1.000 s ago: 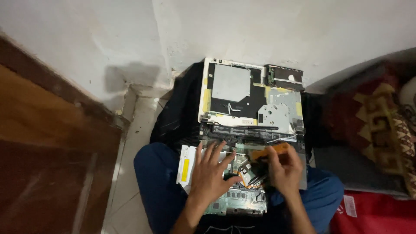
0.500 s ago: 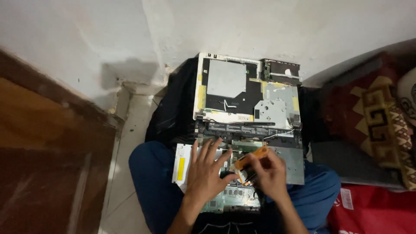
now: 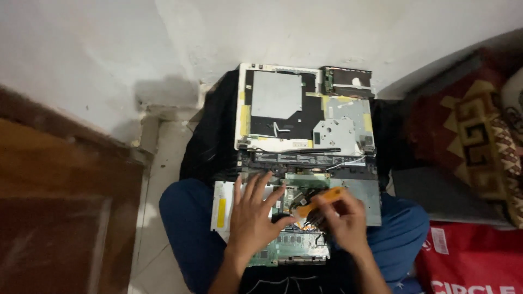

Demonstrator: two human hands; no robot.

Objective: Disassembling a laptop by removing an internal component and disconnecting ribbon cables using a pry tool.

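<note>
A person sits on the floor with an opened laptop base (image 3: 297,215) across the lap, in the lower middle of the frame. The left hand (image 3: 253,215) lies flat on the exposed green circuit board (image 3: 283,247), fingers spread and pointing toward the top of the frame, palm pressed down beside the metal cooling part (image 3: 299,198) at the centre of the base. The right hand (image 3: 343,218) is curled around an orange tool (image 3: 318,200), pinching it between thumb and fingers; the tool slants from the hand toward the upper right, and its lower end seems to rest on the board just beside the left thumb, though the dim light makes the contact hard to judge.

Directly above the hands, in the middle of the frame, the laptop's white lower cover (image 3: 302,109) lies inside-up, showing a grey metal plate, black sheeting and yellow tape strips. A small dark component (image 3: 348,81) sits at its upper right corner. Both rest on a black cloth (image 3: 215,141) spread over the pale floor (image 3: 158,185).

A white wall (image 3: 163,43) fills the top of the frame, a brown wooden surface (image 3: 60,201) the left side. At the right edge lie a patterned red and tan cushion (image 3: 479,136) and, in the lower right corner, a red bag (image 3: 474,261). The person's legs wear blue trousers (image 3: 185,228).
</note>
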